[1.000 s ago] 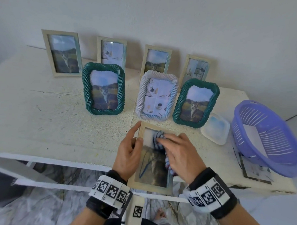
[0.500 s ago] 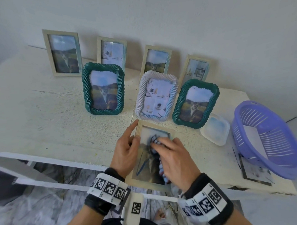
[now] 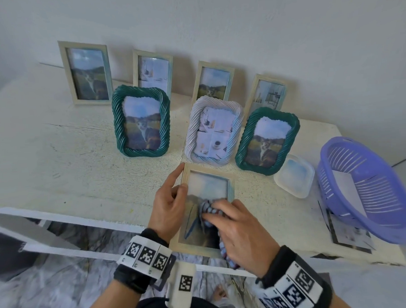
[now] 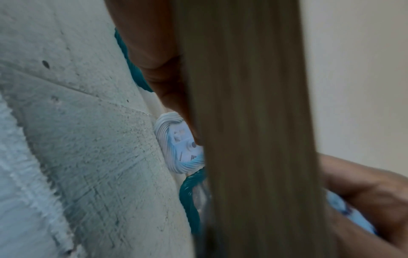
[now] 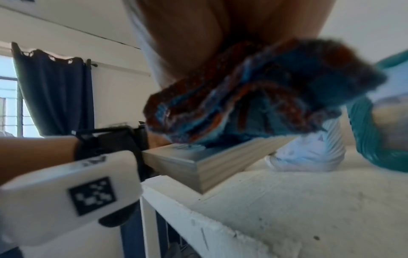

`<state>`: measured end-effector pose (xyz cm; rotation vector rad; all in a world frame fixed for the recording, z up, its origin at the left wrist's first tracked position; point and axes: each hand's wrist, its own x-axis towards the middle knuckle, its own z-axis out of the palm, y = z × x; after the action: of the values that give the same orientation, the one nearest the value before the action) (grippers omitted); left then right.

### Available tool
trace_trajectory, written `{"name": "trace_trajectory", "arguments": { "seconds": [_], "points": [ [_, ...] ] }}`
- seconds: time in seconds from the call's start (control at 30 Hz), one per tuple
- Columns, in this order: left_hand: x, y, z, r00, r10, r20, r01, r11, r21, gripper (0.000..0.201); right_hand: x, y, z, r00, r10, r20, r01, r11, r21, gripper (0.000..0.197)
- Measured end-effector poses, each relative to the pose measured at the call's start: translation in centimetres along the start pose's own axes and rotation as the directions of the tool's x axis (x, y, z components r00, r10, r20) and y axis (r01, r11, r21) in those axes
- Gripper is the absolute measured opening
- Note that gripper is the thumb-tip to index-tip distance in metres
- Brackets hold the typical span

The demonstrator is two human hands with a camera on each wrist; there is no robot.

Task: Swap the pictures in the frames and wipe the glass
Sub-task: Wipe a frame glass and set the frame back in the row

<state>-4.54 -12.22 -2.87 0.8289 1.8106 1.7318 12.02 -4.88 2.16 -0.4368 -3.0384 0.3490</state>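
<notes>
Broadly, the white table [image 3: 58,160] carries everything: at its right end a purple basket [image 3: 371,193] sits tilted with a white sheet of paper [image 3: 349,191] inside it, and just left of the basket lies a clear plastic lid [image 3: 293,176]. Along the wall stand four pale wooden frames, and in front of them two green twisted frames flank a white twisted frame [image 3: 213,130]. At the near edge, overhanging it slightly, the flat wooden frame [image 3: 206,174] lies face up on the table. The left hand [image 3: 169,209] steadies its left rail, forefinger stretched along the edge toward the far corner and thumb set on the front of the rail; the other fingers are hidden, so how tightly it grips I cannot tell. The right hand [image 3: 237,226] lies palm down over the lower half of the glass, fingers bent over a bunched blue checked cloth [image 3: 208,210] and pressing it to the pane. Both wrists angle in from the near side, hands close together but apart.
</notes>
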Motion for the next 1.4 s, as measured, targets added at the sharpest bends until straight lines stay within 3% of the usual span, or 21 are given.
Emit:
{"name": "trace_trajectory", "arguments": {
  "seconds": [0.07, 0.23, 0.3, 0.4, 0.47, 0.67, 0.87, 1.03, 1.2, 1.4],
  "points": [
    [-0.3, -0.1, 0.0, 1.0, 0.005, -0.004, -0.005, 1.0, -0.001, 0.047, 0.0, 0.8, 0.0, 0.997, -0.015, 0.074, 0.018, 0.999, -0.04, 0.042],
    [-0.2, -0.1, 0.2, 1.0, 0.002, -0.005, -0.003, 1.0, -0.025, 0.046, 2.4, 2.1, -1.1, 0.992, 0.126, 0.03, -0.123, 0.986, -0.109, 0.052],
    [0.0, -0.1, 0.2, 1.0, -0.009, -0.009, 0.008, 0.999, -0.037, 0.044, 1.7, 1.1, -0.8, 0.995, 0.096, 0.024, -0.094, 0.992, -0.09, 0.05],
    [0.1, -0.2, -0.3, 1.0, -0.022, -0.019, 0.021, 0.998, -0.058, 0.046, -0.4, -0.7, 0.2, 0.999, 0.031, 0.037, -0.033, 0.997, 0.075, 0.043],
    [0.0, -0.2, -0.5, 1.0, -0.015, -0.018, 0.014, 0.999, -0.033, 0.044, -0.6, -0.4, 0.5, 0.998, -0.008, 0.054, 0.005, 0.998, 0.059, 0.041],
    [0.2, 0.2, 0.1, 1.0, -0.017, -0.01, 0.016, 0.999, -0.032, 0.046, 2.8, 0.9, -0.6, 0.986, 0.156, -0.057, -0.157, 0.987, -0.015, 0.049],
    [0.0, -0.2, -0.1, 1.0, -0.012, -0.006, 0.012, 1.0, -0.016, 0.046, 1.4, -0.7, 0.0, 1.0, -0.025, 0.018, 0.024, 0.999, 0.029, 0.04],
    [0.1, -0.3, 0.4, 1.0, -0.022, 0.003, 0.022, 0.999, -0.029, 0.046, 3.2, 0.5, -0.7, 0.994, 0.064, -0.091, -0.071, 0.994, -0.083, 0.041],
    [0.2, -0.3, 0.0, 1.0, -0.008, 0.022, 0.009, 0.999, -0.047, 0.045, 1.7, -1.5, -0.1, 0.993, -0.116, -0.021, 0.117, 0.993, 0.018, 0.032],
    [0.2, -0.7, 0.5, 0.999, -0.01, 0.035, 0.012, 0.998, -0.054, 0.047, 3.6, 1.3, -0.3, 0.994, 0.107, -0.026, -0.108, 0.993, -0.04, 0.045]
  ]
}}
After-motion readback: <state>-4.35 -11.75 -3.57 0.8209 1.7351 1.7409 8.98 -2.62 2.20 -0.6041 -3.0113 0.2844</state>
